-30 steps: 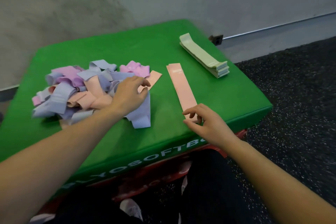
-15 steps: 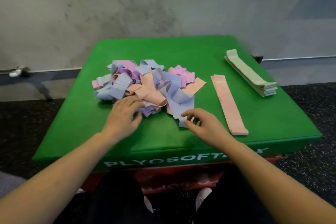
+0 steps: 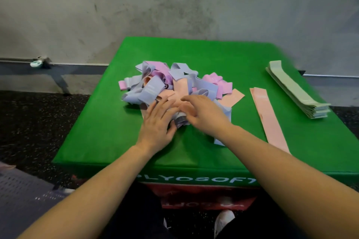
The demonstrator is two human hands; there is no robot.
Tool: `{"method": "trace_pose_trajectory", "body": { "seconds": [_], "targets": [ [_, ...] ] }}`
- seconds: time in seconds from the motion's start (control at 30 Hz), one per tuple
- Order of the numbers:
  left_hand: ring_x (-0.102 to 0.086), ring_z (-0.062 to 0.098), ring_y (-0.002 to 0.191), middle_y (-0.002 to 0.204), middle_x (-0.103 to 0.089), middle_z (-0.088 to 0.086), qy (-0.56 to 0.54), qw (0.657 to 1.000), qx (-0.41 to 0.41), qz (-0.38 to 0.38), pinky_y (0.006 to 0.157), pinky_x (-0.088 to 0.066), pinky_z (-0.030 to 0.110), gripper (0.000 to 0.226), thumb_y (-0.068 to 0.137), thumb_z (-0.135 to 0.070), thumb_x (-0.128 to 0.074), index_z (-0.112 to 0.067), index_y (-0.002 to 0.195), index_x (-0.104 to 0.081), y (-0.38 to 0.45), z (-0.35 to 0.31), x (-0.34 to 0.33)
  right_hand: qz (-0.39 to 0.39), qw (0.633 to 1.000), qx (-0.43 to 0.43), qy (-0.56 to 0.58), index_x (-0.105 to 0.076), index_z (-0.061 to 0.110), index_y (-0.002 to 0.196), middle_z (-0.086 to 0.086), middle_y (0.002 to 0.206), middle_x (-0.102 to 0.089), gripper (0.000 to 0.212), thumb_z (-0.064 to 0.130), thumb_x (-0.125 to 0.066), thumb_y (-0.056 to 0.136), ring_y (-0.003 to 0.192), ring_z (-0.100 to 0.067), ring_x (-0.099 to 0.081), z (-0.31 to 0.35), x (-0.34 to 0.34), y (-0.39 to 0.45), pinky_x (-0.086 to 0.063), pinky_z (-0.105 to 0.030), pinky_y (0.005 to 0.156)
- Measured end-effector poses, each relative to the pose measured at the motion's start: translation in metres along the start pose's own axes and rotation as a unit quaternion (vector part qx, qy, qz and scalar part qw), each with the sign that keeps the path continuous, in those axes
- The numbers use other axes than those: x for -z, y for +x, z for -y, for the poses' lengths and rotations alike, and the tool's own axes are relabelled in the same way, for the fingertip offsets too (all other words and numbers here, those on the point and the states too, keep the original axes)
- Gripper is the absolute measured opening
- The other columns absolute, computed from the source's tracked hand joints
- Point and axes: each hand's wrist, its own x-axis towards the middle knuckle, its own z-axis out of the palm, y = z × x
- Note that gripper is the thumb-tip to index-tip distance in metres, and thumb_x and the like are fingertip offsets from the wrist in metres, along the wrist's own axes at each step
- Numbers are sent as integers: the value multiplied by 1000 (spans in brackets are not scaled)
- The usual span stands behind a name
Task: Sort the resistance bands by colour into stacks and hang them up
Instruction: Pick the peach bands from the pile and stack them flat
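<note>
Your fingers [image 3: 165, 105] on the left hand [image 3: 157, 124] lie straight on the tangled pile of resistance bands [image 3: 172, 85] at frame centre; whether your right hand [image 3: 204, 114] grips one, you cannot tell. Right of it lies a peach band [image 3: 269, 118], then the green band stack [image 3: 295, 91] on the green plyo box [image 3: 108, 132].
</note>
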Motion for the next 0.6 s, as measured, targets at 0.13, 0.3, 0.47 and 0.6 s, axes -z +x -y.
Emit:
{"method": "trace_pose_trajectory", "body": {
  "seconds": [0.13,0.3,0.47,0.6],
  "targets": [
    [-39,19,143,145,-54,-1,4,999,1,46,118,-29,48,50,89,-25,-61,-18,138,-56,5,5,-13,28,991,-19,-129,-57,25,128,-4,117,-68,39,40,-58,91,109,-28,-58,-8,-12,1,-45,-40,91],
    [-45,13,135,134,-59,-8,44,995,54,65,116,-26,46,45,92,-41,-52,-27,134,-56,5,3,-15,-9,985,7,-172,-65,25,101,1,99,-65,28,50,-61,90,99,-26,-58,-25,-13,-20,-39,-40,87],
    [-43,12,136,138,-56,-8,43,995,73,58,118,-20,49,47,94,-48,-46,-28,136,-53,4,3,-15,-38,996,36,-74,-57,18,74,-2,86,-59,25,37,-72,83,81,-30,-55,-26,2,-39,-44,-39,73],
    [-44,14,137,140,-56,-6,38,996,57,55,119,-17,49,49,95,-50,-46,-25,137,-53,2,3,-16,-42,997,3,67,-49,17,70,5,97,-70,27,16,-71,85,90,-16,-58,-12,9,-60,-46,-31,82]
  ]
}}
